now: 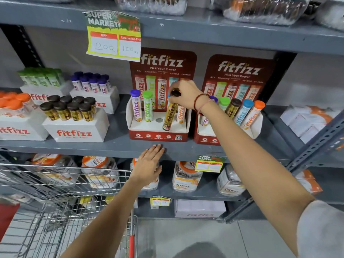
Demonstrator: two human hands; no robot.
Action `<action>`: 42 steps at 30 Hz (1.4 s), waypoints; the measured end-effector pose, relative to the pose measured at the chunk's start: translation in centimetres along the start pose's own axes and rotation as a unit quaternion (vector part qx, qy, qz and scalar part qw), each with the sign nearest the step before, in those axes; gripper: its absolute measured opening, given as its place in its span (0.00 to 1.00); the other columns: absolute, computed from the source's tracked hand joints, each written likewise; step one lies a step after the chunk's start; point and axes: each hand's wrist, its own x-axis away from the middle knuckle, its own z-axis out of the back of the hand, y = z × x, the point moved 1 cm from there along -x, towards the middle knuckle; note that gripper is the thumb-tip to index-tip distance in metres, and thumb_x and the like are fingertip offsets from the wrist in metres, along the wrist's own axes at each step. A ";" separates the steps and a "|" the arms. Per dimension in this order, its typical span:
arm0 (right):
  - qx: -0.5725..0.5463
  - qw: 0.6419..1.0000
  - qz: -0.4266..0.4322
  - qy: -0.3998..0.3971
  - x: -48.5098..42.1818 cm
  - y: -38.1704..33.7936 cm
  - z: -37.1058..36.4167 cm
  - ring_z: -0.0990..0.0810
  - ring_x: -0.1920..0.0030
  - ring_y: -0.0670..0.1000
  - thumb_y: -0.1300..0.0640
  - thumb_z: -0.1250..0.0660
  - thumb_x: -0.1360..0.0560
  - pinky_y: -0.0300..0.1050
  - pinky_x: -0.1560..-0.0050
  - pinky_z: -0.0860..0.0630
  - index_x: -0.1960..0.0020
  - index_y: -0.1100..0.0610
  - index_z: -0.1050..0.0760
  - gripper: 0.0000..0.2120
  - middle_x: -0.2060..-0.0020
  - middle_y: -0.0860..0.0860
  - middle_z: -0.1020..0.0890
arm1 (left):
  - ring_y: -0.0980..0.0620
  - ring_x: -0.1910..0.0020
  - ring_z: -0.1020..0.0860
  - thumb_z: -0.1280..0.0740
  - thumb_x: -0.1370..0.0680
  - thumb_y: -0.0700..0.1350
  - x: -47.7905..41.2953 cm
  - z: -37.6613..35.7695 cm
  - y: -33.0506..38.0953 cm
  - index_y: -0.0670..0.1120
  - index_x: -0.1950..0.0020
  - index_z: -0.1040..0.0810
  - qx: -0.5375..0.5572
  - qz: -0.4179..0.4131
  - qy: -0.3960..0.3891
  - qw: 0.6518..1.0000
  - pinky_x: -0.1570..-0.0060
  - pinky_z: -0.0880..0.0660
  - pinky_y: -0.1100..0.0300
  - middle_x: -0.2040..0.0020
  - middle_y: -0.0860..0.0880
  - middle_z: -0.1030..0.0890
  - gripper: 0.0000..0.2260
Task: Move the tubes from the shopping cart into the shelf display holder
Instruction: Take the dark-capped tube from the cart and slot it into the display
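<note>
My right hand [185, 94] grips the dark cap of a yellow-and-brown tube [169, 115], tilted, with its bottom end on the front of the red-and-white display holder [158, 135]. In the holder a purple-capped tube [136, 105] and a green-capped tube [148, 106] stand upright at the left, and an orange tube [181, 114] stands behind my hand. An empty round hole [159, 120] shows between them. My left hand [149, 164] lies flat and open against the shelf's front edge, below the holder. The wire shopping cart [61, 192] is at the lower left; no tubes are visible in it.
A second display holder [257, 127] with several tubes stands to the right. White boxes [78, 132] of brown-, purple-, green- and orange-capped tubes fill the shelf's left. Jars [186, 176] line the lower shelf. A price tag [113, 36] hangs from the shelf above.
</note>
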 end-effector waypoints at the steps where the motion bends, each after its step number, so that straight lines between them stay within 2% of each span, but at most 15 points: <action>1: 0.007 1.000 0.001 0.001 -0.5 -0.1 -0.1 0.22 0.44 0.57 0.56 0.33 0.26 0.45 0.45 0.25 0.43 0.60 0.22 0.14 0.45 0.59 0.20 | 0.44 0.29 0.37 0.33 0.25 0.45 0.1 0.0 -0.2 0.42 0.29 0.36 -0.004 0.006 0.001 1.000 0.32 0.47 0.48 0.29 0.42 0.34 0.26; 4: 0.020 1.000 0.003 -0.001 -1.9 -0.8 -0.4 0.21 0.45 0.59 0.57 0.34 0.26 0.45 0.47 0.24 0.43 0.62 0.24 0.14 0.46 0.60 0.20 | 0.43 0.30 0.36 0.32 0.25 0.46 0.2 0.1 -0.8 0.41 0.30 0.34 -0.016 0.018 -0.002 1.000 0.33 0.44 0.46 0.30 0.42 0.32 0.26; 10: 0.048 0.998 0.008 -0.032 -4.2 -1.5 -1.1 0.25 0.39 0.57 0.57 0.34 0.25 0.47 0.40 0.27 0.38 0.60 0.26 0.16 0.39 0.59 0.23 | 0.44 0.30 0.36 0.37 0.24 0.49 0.2 0.1 -1.1 0.42 0.29 0.35 -0.029 0.013 -0.005 0.999 0.32 0.47 0.47 0.29 0.42 0.33 0.24; 14: 0.059 0.997 0.005 -0.041 -5.1 -1.2 -1.5 0.23 0.41 0.58 0.56 0.32 0.26 0.50 0.41 0.24 0.40 0.59 0.25 0.16 0.41 0.59 0.22 | 0.44 0.29 0.38 0.36 0.23 0.47 0.2 0.2 -1.0 0.42 0.28 0.37 -0.020 0.013 -0.005 1.000 0.32 0.49 0.49 0.28 0.43 0.35 0.25; 17: 0.071 0.996 0.001 -0.044 -5.3 -1.1 -1.7 0.21 0.43 0.60 0.53 0.31 0.28 0.49 0.45 0.24 0.41 0.58 0.24 0.17 0.42 0.58 0.21 | 0.46 0.28 0.42 0.38 0.22 0.48 0.3 0.3 -0.9 0.43 0.27 0.39 -0.016 0.016 -0.004 1.000 0.31 0.53 0.52 0.27 0.44 0.38 0.25; 20: 0.083 0.995 0.012 -0.058 -5.1 -1.1 -2.2 0.22 0.42 0.59 0.53 0.29 0.28 0.50 0.44 0.24 0.40 0.60 0.25 0.19 0.42 0.59 0.21 | 0.47 0.27 0.44 0.39 0.22 0.49 0.3 0.3 -0.8 0.44 0.27 0.41 -0.014 0.026 -0.012 0.999 0.31 0.55 0.53 0.26 0.45 0.40 0.26; 27: 0.079 0.996 0.018 -0.033 -5.1 -1.1 -3.2 0.25 0.40 0.59 0.53 0.30 0.27 0.49 0.41 0.27 0.37 0.61 0.27 0.22 0.39 0.60 0.25 | 0.45 0.28 0.40 0.38 0.23 0.48 0.3 0.4 -0.8 0.43 0.28 0.39 -0.021 0.025 -0.020 0.999 0.32 0.53 0.50 0.27 0.44 0.37 0.26; 31: 0.088 0.996 0.015 -0.019 -4.9 -1.2 -3.4 0.24 0.41 0.59 0.53 0.31 0.26 0.51 0.43 0.25 0.37 0.60 0.27 0.21 0.40 0.60 0.24 | 0.46 0.27 0.43 0.38 0.22 0.48 0.1 0.8 -0.4 0.43 0.27 0.40 -0.008 0.034 -0.022 0.999 0.31 0.54 0.52 0.26 0.44 0.39 0.26; 34: 0.088 0.996 0.012 -0.015 -4.6 -1.4 -3.3 0.24 0.40 0.59 0.53 0.31 0.26 0.51 0.43 0.25 0.37 0.60 0.27 0.21 0.41 0.59 0.23 | 0.46 0.28 0.40 0.37 0.23 0.48 -0.3 1.8 -0.3 0.43 0.28 0.38 0.011 0.040 -0.039 0.998 0.30 0.46 0.50 0.27 0.44 0.37 0.25; 38: 0.049 0.998 -0.004 0.031 -2.8 -1.0 -3.3 0.26 0.37 0.58 0.52 0.34 0.24 0.51 0.38 0.27 0.34 0.59 0.29 0.21 0.38 0.59 0.24 | 0.45 0.33 0.34 0.36 0.23 0.47 -1.0 4.1 0.0 0.45 0.29 0.37 0.049 0.074 -0.062 0.994 0.37 0.36 0.49 0.31 0.45 0.31 0.23; 42: -0.007 0.991 -0.025 0.132 1.3 0.3 -2.0 0.22 0.41 0.56 0.55 0.36 0.23 0.52 0.39 0.23 0.39 0.59 0.24 0.15 0.44 0.57 0.19 | 0.44 0.38 0.29 0.36 0.23 0.44 -2.0 8.2 1.6 0.44 0.31 0.33 0.089 0.047 0.030 0.995 0.46 0.28 0.48 0.35 0.43 0.26 0.21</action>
